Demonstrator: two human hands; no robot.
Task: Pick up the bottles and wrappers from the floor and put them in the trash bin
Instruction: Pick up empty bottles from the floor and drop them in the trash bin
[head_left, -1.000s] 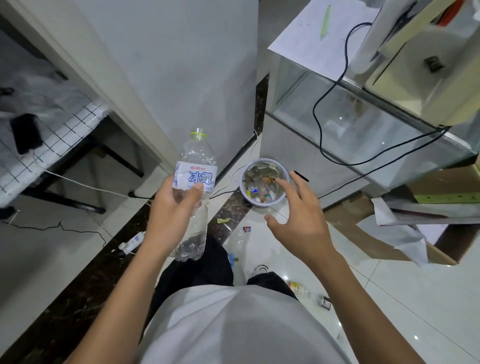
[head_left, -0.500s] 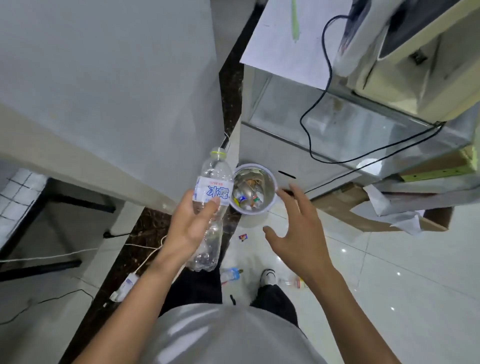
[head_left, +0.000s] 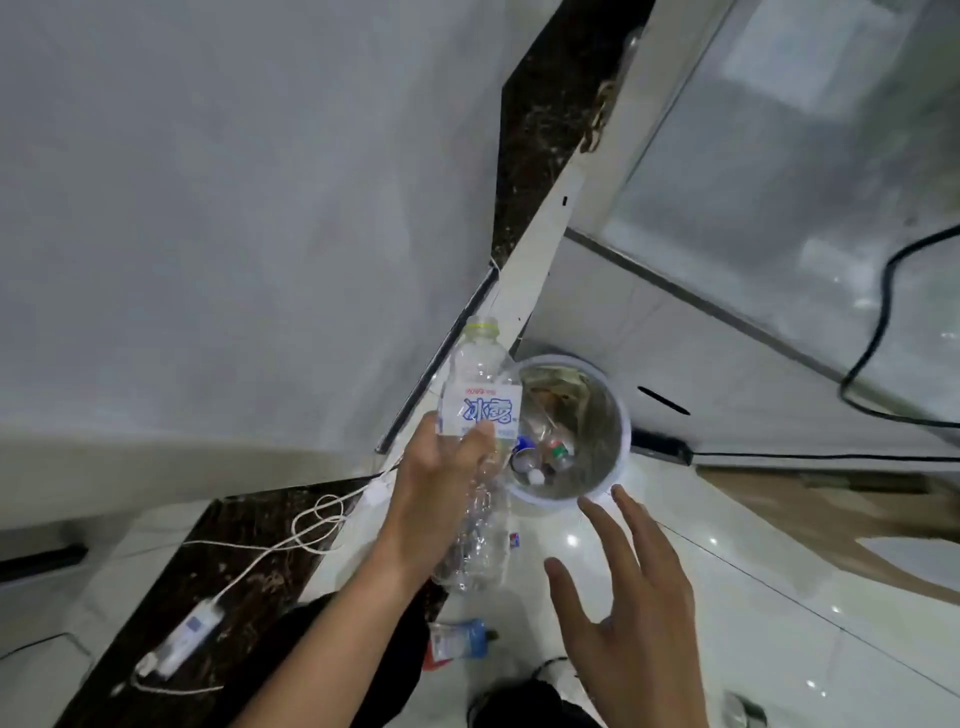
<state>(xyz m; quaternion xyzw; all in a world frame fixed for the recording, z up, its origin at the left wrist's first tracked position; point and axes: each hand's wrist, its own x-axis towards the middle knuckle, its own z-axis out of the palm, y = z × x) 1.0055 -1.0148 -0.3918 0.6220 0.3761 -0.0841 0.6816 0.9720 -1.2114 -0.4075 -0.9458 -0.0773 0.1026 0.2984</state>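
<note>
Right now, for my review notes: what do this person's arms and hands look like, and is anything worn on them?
Both are bare. The left hand and right hand wear no gloves, and no ring, watch or bracelet shows. The left forearm is uncovered down to the frame edge, with no sleeve in view. The right arm is cut off near the wrist.

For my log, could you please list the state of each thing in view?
Clear bottle: gripped upright by the left hand.
Trash bin: open, holding rubbish.
Right hand: open, empty.
Small blue bottle: lying on the floor.
</note>
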